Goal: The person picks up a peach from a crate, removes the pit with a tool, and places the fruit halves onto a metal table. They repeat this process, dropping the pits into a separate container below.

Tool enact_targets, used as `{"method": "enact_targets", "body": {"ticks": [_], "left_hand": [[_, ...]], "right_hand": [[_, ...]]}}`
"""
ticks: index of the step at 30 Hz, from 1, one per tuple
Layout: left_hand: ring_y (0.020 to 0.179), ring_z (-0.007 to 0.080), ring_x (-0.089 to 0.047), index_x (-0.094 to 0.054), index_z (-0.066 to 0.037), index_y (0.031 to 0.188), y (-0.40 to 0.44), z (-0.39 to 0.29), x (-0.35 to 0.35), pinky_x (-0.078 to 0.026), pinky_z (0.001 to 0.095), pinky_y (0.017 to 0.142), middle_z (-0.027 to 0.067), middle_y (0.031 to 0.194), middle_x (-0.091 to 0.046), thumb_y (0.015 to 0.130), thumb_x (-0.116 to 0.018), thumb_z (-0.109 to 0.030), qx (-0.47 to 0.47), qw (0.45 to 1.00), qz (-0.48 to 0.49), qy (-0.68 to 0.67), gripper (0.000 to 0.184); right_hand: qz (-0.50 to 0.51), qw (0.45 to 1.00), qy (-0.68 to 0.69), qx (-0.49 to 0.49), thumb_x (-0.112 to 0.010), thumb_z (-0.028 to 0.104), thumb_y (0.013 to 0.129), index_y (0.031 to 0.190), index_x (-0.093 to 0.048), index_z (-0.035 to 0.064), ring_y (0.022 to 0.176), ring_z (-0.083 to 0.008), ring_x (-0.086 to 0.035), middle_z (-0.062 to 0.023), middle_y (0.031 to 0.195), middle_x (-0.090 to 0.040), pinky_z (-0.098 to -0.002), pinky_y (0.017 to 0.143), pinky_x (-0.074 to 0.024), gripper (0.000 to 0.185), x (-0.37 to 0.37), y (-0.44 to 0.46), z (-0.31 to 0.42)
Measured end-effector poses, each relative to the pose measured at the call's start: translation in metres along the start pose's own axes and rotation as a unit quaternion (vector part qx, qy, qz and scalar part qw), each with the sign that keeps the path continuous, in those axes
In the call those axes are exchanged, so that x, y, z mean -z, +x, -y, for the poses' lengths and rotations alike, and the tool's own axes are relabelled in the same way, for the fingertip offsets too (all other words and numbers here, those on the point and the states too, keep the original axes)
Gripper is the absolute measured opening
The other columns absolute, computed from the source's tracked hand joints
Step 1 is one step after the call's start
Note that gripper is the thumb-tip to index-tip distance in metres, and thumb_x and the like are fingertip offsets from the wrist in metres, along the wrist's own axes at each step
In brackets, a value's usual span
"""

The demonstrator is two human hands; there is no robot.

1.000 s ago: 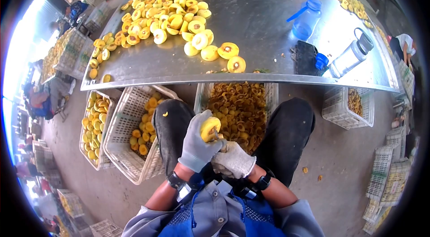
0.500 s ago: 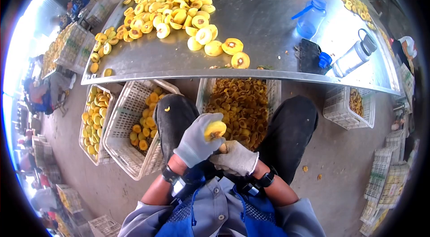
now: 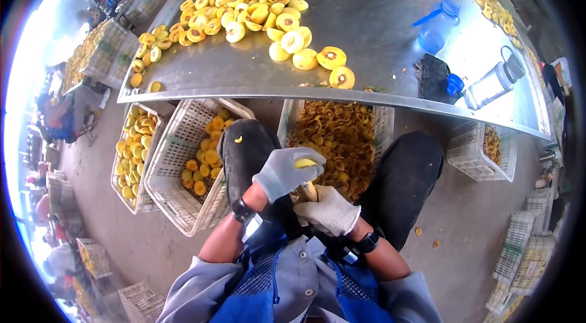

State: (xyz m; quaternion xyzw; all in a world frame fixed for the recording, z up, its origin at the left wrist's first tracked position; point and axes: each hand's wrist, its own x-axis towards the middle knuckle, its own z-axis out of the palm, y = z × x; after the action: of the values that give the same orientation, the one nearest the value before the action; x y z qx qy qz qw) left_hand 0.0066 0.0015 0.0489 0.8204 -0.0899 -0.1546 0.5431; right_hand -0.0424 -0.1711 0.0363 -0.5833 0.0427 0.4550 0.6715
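My left hand, in a grey glove, is closed round a yellow peach half, mostly covered by the fingers. Just below it, my right hand, in a pale glove, grips a small tool with a wooden handle. A bit of metal shows at the tool's upper end, close under the left hand; whether it touches the fruit I cannot tell. Both hands are above my lap. Beyond them, between my knees, stands a white crate full of brownish-yellow fruit scraps.
A metal table in front carries a heap of peach halves, a blue bottle, a clear bottle and a black case. White crates with peach halves stand left; another crate stands right.
The left hand has turned the peach half, so less of it shows. More of the tool's handle is visible between the hands. The whole view has shifted slightly.
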Motion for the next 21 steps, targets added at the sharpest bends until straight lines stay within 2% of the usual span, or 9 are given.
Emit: {"method": "enact_targets", "body": {"ticks": [2, 3, 6, 10, 14, 17, 20, 21], "left_hand": [[0.086, 0.0145, -0.071, -0.076, -0.006, 0.109, 0.002, -0.009, 0.010, -0.056, 0.0283, 0.080, 0.0078, 0.101, -0.076, 0.089, -0.074, -0.016, 0.009, 0.997, 0.066, 0.049, 0.022], [0.088, 0.0149, -0.071, -0.076, -0.007, 0.108, 0.006, -0.003, 0.006, -0.056, 0.0286, 0.082, 0.0073, 0.101, -0.076, 0.089, -0.074, -0.016, 0.102, 0.990, 0.085, -0.036, 0.022], [0.089, 0.0134, -0.071, -0.076, -0.006, 0.108, 0.003, 0.000, 0.009, -0.056, 0.0269, 0.083, 0.0067, 0.100, -0.076, 0.089, -0.074, -0.016, -0.052, 0.997, 0.054, -0.014, 0.022], [0.098, 0.0145, -0.069, -0.075, 0.000, 0.108, -0.007, 0.023, -0.006, -0.054, 0.0273, 0.088, 0.0079, 0.105, -0.074, 0.088, -0.071, -0.006, -0.006, 0.963, 0.028, -0.268, 0.021], [0.100, 0.0165, -0.069, -0.073, 0.002, 0.108, 0.000, 0.028, 0.001, -0.055, 0.0294, 0.090, 0.0085, 0.108, -0.073, 0.088, -0.071, -0.006, 0.003, 0.960, 0.086, -0.266, 0.021], [0.100, 0.0193, -0.069, -0.072, 0.003, 0.109, 0.000, 0.027, 0.001, -0.055, 0.0322, 0.091, 0.0114, 0.109, -0.073, 0.089, -0.072, -0.009, -0.015, 0.957, 0.084, -0.277, 0.023], [0.099, 0.0223, -0.070, -0.071, 0.003, 0.112, -0.002, 0.031, -0.004, -0.056, 0.0353, 0.091, 0.0150, 0.111, -0.072, 0.090, -0.072, -0.011, -0.036, 0.923, 0.083, -0.373, 0.026], [0.097, 0.0240, -0.070, -0.070, 0.003, 0.113, -0.005, 0.032, -0.008, -0.057, 0.0370, 0.089, 0.0179, 0.111, -0.071, 0.090, -0.073, -0.014, -0.016, 0.907, 0.072, -0.414, 0.029]], "right_hand": [[0.055, 0.995, 0.066, -0.043, -0.069, 0.016, 0.089, 0.099, -0.063, 0.0061, 0.047, -0.0081, -0.051, -0.0028, 0.074, -0.063, -0.0234, 0.040, -0.0390, 0.016, 0.001, -0.006, 0.005], [0.065, 0.992, 0.091, -0.057, -0.069, 0.016, 0.090, 0.098, -0.060, 0.0074, 0.042, -0.0051, -0.045, -0.0007, 0.069, -0.059, -0.0206, 0.034, -0.0314, 0.016, 0.000, -0.004, 0.004], [0.051, 0.994, 0.072, -0.058, -0.069, 0.017, 0.090, 0.097, -0.060, 0.0068, 0.043, -0.0055, -0.046, 0.0003, 0.067, -0.057, -0.0215, 0.036, -0.0327, 0.015, -0.001, -0.007, 0.013], [0.088, 0.991, 0.064, -0.084, -0.071, 0.016, 0.088, 0.091, -0.060, 0.0070, 0.042, -0.0059, -0.045, 0.0016, 0.064, -0.055, -0.0220, 0.036, -0.0324, 0.014, 0.004, -0.006, 0.012], [0.070, 0.992, 0.064, -0.078, -0.072, 0.014, 0.087, 0.091, -0.060, 0.0067, 0.043, -0.0056, -0.044, 0.0021, 0.063, -0.054, -0.0218, 0.036, -0.0314, 0.015, 0.003, -0.007, 0.012], [0.081, 0.989, 0.080, -0.092, -0.073, 0.014, 0.086, 0.092, -0.060, 0.0070, 0.043, -0.0052, -0.044, 0.0021, 0.065, -0.054, -0.0217, 0.036, -0.0309, 0.016, 0.005, -0.004, 0.009], [0.112, 0.981, 0.115, -0.110, -0.073, 0.015, 0.086, 0.094, -0.061, 0.0069, 0.043, -0.0047, -0.043, 0.0025, 0.066, -0.054, -0.0213, 0.036, -0.0311, 0.017, 0.007, -0.003, 0.008], [0.106, 0.983, 0.107, -0.106, -0.071, 0.014, 0.088, 0.094, -0.061, 0.0067, 0.042, -0.0053, -0.042, 0.0031, 0.063, -0.052, -0.0218, 0.036, -0.0301, 0.014, 0.005, -0.003, 0.008]]}}
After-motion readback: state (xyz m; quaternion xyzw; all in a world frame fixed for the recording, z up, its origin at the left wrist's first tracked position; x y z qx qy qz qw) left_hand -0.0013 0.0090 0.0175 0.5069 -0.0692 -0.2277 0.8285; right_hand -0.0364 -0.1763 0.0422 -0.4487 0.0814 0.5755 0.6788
